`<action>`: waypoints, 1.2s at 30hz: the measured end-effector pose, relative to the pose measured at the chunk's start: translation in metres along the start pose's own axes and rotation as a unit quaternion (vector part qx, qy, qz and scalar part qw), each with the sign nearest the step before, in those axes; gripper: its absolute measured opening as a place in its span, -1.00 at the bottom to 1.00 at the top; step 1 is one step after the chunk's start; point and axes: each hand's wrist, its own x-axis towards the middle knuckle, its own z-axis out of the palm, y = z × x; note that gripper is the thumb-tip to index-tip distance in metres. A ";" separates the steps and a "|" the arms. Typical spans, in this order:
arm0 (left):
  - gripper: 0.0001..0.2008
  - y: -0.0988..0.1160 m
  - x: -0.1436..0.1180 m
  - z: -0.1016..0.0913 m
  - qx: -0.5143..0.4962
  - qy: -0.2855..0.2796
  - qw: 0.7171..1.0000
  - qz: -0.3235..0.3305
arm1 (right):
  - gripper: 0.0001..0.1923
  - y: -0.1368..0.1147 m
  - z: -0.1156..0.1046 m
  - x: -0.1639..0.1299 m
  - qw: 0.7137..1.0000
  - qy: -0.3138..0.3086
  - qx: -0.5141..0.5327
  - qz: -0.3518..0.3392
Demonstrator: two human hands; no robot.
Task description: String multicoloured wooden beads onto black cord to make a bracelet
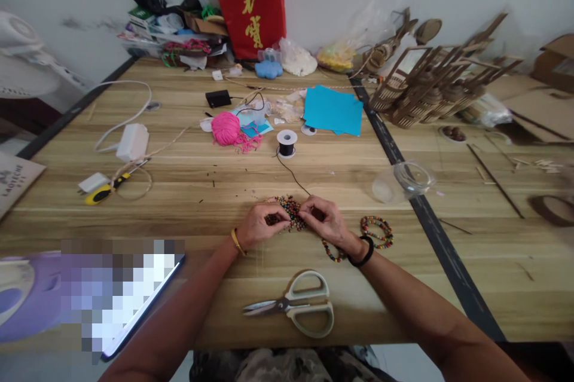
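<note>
A small pile of multicoloured beads [290, 205] lies on the wooden table between my two hands. My left hand [264, 223], with a gold bracelet on the wrist, reaches in at the pile's left side, thumb and forefinger pinched together; anything between them is too small to name. On the other side my right hand [327, 220], a black band at its wrist, pinches the thin black cord [293, 176], which runs to it from a spool [287, 143] behind the pile. Strung bead strands [376, 232] rest right of that hand, another partly under its wrist.
White-handled scissors [309, 304] lie in front of me. Left are a lit phone [139, 292] and a yellow utility knife [101, 193]. Pink yarn [226, 129] and blue sheets [334, 110] lie farther back. A clear round container [412, 179] and bamboo lantern-like pieces [417, 92] stand right.
</note>
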 end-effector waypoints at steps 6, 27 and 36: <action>-0.92 0.000 0.001 0.000 -0.061 0.019 0.996 -0.056 | -0.75 0.000 0.000 0.000 1.000 -0.003 -0.011 -0.012; -0.90 -0.004 0.003 0.000 -0.124 0.021 0.989 -0.082 | -0.85 0.005 0.004 -0.001 0.996 -0.012 -0.034 -0.084; -0.94 -0.005 0.005 0.000 -0.132 0.024 0.989 -0.067 | -0.87 0.003 0.002 0.000 0.995 -0.024 -0.037 -0.084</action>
